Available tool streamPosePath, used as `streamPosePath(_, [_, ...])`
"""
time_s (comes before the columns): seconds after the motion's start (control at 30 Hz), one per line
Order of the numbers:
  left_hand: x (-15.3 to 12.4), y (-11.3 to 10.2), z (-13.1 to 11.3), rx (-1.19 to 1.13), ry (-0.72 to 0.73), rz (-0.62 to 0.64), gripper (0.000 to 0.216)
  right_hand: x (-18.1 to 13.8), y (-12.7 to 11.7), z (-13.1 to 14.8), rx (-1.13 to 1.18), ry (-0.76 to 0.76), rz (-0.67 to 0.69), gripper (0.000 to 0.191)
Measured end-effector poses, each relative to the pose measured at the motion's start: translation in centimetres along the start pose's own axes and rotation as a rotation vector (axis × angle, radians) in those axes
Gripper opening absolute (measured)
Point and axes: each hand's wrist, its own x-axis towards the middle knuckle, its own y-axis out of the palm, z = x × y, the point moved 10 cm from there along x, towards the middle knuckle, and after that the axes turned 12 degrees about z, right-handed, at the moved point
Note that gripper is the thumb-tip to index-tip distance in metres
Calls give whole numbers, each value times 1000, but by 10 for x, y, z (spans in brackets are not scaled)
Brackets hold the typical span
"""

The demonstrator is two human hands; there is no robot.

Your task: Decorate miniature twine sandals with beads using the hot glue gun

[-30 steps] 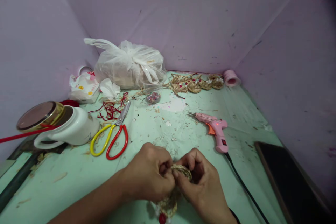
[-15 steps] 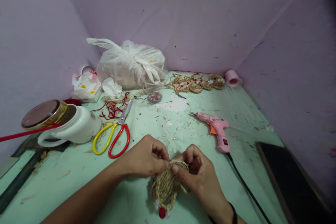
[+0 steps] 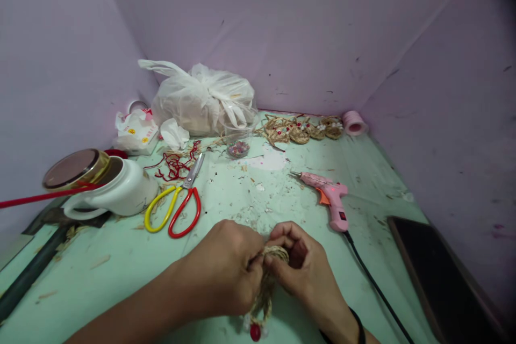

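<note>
Between my hands is a braided straw ornament (image 3: 265,294), with a red bead (image 3: 255,332) and small white beads at its lower end. My left hand (image 3: 229,269) is closed at its upper left edge and covers much of it. The thumb and fingers of my right hand (image 3: 300,263) pinch its looped top. To the right lies a pink glue gun (image 3: 326,193) with an orange trigger and a small red light. On the left, scissors (image 3: 183,199) with one yellow and one red handle lie with the handles spread.
A tied white plastic bag (image 3: 205,99) and a clear cup of beads (image 3: 238,148) stand at the back. Several straw ornaments (image 3: 299,133) lie beside a pink ribbon roll (image 3: 355,123). At left are a white mug (image 3: 129,185) and a hammer (image 3: 36,266); a phone-like dark slab (image 3: 439,274) lies right.
My left hand has turned inward and now hides more of the straw ornament, which looks narrower, seen more edge-on. My right hand keeps its pinch at the top. The whole view has shifted slightly.
</note>
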Motion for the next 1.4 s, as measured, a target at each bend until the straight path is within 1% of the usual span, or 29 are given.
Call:
streamPosePath(0.07, [1, 2, 5, -69, -24, 1, 12, 0, 0, -3, -18, 42, -4, 20])
streamPosePath(0.2, [5, 19, 28, -338, -194, 47, 7, -2, 0, -2, -99, 72, -25, 8])
streamPosePath(0.3, [6, 21, 32, -388, -220, -24, 4, -4, -6, 3, -168, 42, -92, 2])
streamPosePath(0.4, [6, 15, 23, -349, -133, -136, 5, -6, -7, 5, -201, 9, -111, 1])
streamPosePath(0.57, [-3, -3, -6, -163, 203, -380, 6, -4, -3, 1, -178, 7, -63, 3])
streamPosePath(0.67, [-9, -2, -16, -18, 322, -449, 7, -3, -2, 0, -193, 2, -58, 3])
streamPosePath(0.73, [-13, 0, -23, 85, 375, -490, 7, -3, -4, 2, -210, -7, -75, 2])
streamPosePath(0.8, [-15, 0, -26, 134, 400, -507, 7, -3, -8, 1, -198, 3, -95, 2])
streamPosePath(0.83, [-12, -1, -23, 103, 367, -489, 8, -3, -10, -1, -167, 22, -92, 2])
streamPosePath(0.87, [-6, -2, -13, 21, 287, -448, 8, -2, -10, -5, -118, 42, -75, 3])
streamPosePath(0.9, [2, -2, 2, -105, 174, -386, 8, 0, -9, -8, -57, 57, -45, 7])
streamPosePath(0.97, [13, 6, 34, -409, -62, -220, 8, 2, -9, -10, 61, 60, -3, 20])
streamPosePath(1.0, [15, 11, 44, -534, -140, -138, 7, 3, -10, -11, 100, 58, 2, 25])
streamPosePath(1.03, [17, 14, 49, -626, -178, -67, 6, 4, -12, -11, 120, 59, -7, 27])
streamPosePath(1.1, [19, 19, 49, -735, -169, 71, 7, 3, -15, -13, 123, 81, -40, 24])
streamPosePath(1.17, [19, 22, 46, -762, -147, 152, 12, 2, -15, -13, 110, 96, -46, 19])
streamPosePath(1.23, [17, 22, 44, -707, -143, 150, 13, 2, -14, -10, 92, 77, -46, 15])
streamPosePath(1.3, [15, 18, 42, -598, -152, 70, 9, 2, -14, -7, 64, 49, -52, 12])
streamPosePath(1.4, [11, 15, 32, -457, -140, -13, 11, 1, -14, -3, -10, 34, -71, 9])
